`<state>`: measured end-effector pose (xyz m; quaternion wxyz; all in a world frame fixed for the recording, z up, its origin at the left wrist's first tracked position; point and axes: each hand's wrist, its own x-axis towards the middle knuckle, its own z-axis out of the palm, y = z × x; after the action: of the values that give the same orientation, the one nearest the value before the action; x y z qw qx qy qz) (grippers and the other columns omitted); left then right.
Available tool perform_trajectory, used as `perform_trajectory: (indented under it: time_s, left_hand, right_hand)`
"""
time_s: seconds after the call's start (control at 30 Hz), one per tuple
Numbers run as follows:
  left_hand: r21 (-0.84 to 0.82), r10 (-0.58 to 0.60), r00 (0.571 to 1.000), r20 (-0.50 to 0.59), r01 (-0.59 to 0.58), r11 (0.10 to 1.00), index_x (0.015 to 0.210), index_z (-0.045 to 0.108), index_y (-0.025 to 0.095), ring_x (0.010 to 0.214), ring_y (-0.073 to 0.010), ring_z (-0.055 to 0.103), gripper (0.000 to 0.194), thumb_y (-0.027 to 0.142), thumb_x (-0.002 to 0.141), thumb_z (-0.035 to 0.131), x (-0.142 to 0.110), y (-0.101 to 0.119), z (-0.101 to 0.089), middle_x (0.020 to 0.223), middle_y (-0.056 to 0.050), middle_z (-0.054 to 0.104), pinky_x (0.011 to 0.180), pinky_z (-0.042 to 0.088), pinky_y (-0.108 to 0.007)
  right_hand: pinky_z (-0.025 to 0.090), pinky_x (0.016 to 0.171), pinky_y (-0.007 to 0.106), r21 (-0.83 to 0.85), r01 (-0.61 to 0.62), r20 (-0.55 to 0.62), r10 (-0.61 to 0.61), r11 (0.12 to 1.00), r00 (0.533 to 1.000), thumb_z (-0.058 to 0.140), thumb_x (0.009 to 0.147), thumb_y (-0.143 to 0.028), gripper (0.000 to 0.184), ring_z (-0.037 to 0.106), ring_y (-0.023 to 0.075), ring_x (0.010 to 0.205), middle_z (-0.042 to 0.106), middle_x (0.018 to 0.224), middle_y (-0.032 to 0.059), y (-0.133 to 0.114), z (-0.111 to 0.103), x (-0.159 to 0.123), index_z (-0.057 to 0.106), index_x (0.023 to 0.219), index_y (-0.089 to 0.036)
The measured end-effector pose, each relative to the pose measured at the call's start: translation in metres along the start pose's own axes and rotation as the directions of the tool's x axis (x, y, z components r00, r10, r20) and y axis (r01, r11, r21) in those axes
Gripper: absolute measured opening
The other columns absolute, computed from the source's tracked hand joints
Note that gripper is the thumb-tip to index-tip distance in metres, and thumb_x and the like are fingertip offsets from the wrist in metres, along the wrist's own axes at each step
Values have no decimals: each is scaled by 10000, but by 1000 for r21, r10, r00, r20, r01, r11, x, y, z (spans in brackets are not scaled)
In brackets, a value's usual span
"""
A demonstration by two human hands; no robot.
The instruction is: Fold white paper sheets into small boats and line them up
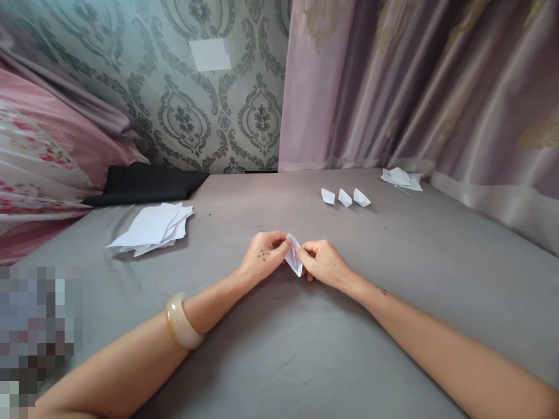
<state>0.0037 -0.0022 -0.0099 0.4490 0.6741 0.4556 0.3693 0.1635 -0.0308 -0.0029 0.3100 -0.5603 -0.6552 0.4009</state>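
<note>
A small folded piece of white paper (pixel 294 259) is held up between both hands, just above the grey sheet. My left hand (pixel 265 254) pinches its upper left edge between thumb and fingers. On the other side, my right hand (pixel 324 262) grips its right edge, thumb on the near face. The fingertips behind the paper are partly hidden. Beyond the hands, three small folded white paper shapes (pixel 345 198) stand in a row. To the left lies a loose stack of white paper sheets (pixel 152 227).
More white papers (pixel 400 177) lie at the far right with a thin greenish strip beside them. A black cloth (pixel 148 181) rests at the back left. The grey sheet (pixel 288 361) meets a patterned wall and purple curtains (pixel 371 87). Something pixelated covers the lower left.
</note>
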Motion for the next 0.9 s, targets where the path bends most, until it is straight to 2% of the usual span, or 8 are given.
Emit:
perform_trajectory:
  time_s: [0.23,0.47,0.63,0.77,0.9]
  left_hand:
    - [58,66,997,31,-68,996,735,665,140,600,-120,565,246,239,786,446,0,-3,1,648,-9,620,531,442,-192]
    - [50,88,992,92,-93,994,748,685,132,626,-138,574,245,240,773,467,-3,5,2,650,-18,637,546,436,-207]
    - [-13,48,989,141,-47,999,808,688,119,653,-140,582,257,271,807,481,-4,12,1,713,-33,660,578,441,-213]
    - [25,14,995,101,-16,1000,762,684,121,591,-121,546,314,357,846,493,-4,10,1,646,-22,624,533,410,-203]
    - [165,128,991,-27,-122,979,760,679,151,584,-114,544,294,350,860,488,-3,4,1,640,-10,625,554,418,-205]
  right_hand:
    - [421,389,159,23,-22,-121,25,999,992,523,793,-234,142,582,98,429,631,558,-9,0,0,1,639,735,-176]
    - [383,306,176,55,-118,-137,124,992,983,616,778,-442,323,513,102,348,553,437,-6,-7,1,2,591,601,-173]
    - [406,314,180,63,-130,-133,138,990,981,635,762,-441,301,541,115,372,552,437,-10,-3,1,4,610,624,-175]
    - [403,321,172,76,-99,-81,105,992,991,617,780,-378,242,538,107,372,569,445,-11,1,1,5,622,651,-173]
    - [429,353,168,119,-64,-45,70,991,997,572,818,-334,221,568,105,407,603,488,-6,1,0,5,633,683,-170]
